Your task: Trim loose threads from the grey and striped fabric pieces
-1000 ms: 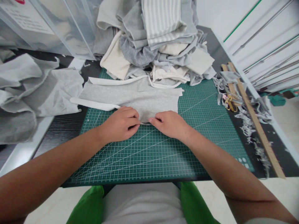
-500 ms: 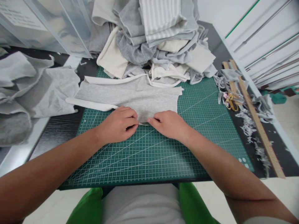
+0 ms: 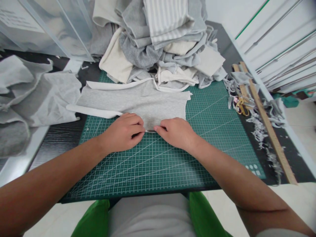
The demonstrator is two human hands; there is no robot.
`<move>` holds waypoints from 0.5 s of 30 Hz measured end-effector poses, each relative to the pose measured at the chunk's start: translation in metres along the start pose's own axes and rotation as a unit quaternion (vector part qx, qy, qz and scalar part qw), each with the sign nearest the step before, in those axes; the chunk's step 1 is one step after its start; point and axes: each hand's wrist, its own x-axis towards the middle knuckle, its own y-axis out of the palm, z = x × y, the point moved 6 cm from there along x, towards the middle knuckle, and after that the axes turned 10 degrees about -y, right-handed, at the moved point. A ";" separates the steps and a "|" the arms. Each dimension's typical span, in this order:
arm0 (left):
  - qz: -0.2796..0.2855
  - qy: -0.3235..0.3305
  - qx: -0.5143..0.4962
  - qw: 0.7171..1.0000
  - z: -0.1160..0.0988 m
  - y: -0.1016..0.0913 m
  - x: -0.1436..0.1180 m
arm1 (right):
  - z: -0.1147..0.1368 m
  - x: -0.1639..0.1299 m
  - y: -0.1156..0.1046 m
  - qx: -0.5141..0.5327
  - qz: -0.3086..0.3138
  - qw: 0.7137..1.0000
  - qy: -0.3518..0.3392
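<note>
A piece of light grey knit fabric (image 3: 148, 102) lies across the green cutting mat (image 3: 158, 171), its long edges curling to show a white underside. At its near edge, my left hand (image 3: 125, 131) pinches the cloth between thumb and fingers. A short way to the right, my right hand (image 3: 175, 131) is closed on the same edge, thumb pointing left. Between the two hands a short stretch of the edge shows, with a thin dark line along it that I cannot make out.
Behind the fabric rises a pile of grey, cream and striped cloth (image 3: 170, 19). More grey cloth (image 3: 54, 95) lies left. On the right are a wooden ruler (image 3: 271, 131), gold-handled scissors (image 3: 240, 107) and fabric scraps (image 3: 259, 126). Clear plastic bins (image 3: 56, 29) stand at back left.
The view has shifted slightly, moving the scene a little to the left. Both hands keep their hold on the fabric's near edge, almost unmoved.
</note>
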 end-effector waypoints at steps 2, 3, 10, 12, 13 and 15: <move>0.000 0.000 0.000 1.000 0.000 0.000 0.000 | 0.000 -0.001 0.000 -0.008 -0.006 1.000 0.010; 0.000 0.000 0.000 1.000 0.000 0.000 0.000 | 0.000 -0.001 0.001 -0.011 -0.008 1.000 0.014; 0.003 -0.003 -0.009 1.000 -0.001 0.000 0.001 | 0.000 -0.001 0.001 -0.013 -0.023 1.000 0.008; 0.004 -0.003 -0.007 1.000 0.000 0.000 0.001 | -0.001 -0.001 0.001 -0.010 -0.026 1.000 0.006; 0.006 -0.004 -0.006 1.000 0.000 0.000 0.001 | -0.001 -0.001 0.001 -0.009 -0.025 1.000 0.006; 0.009 -0.003 -0.005 1.000 0.000 0.001 0.001 | -0.001 -0.001 0.002 -0.008 -0.023 1.000 0.006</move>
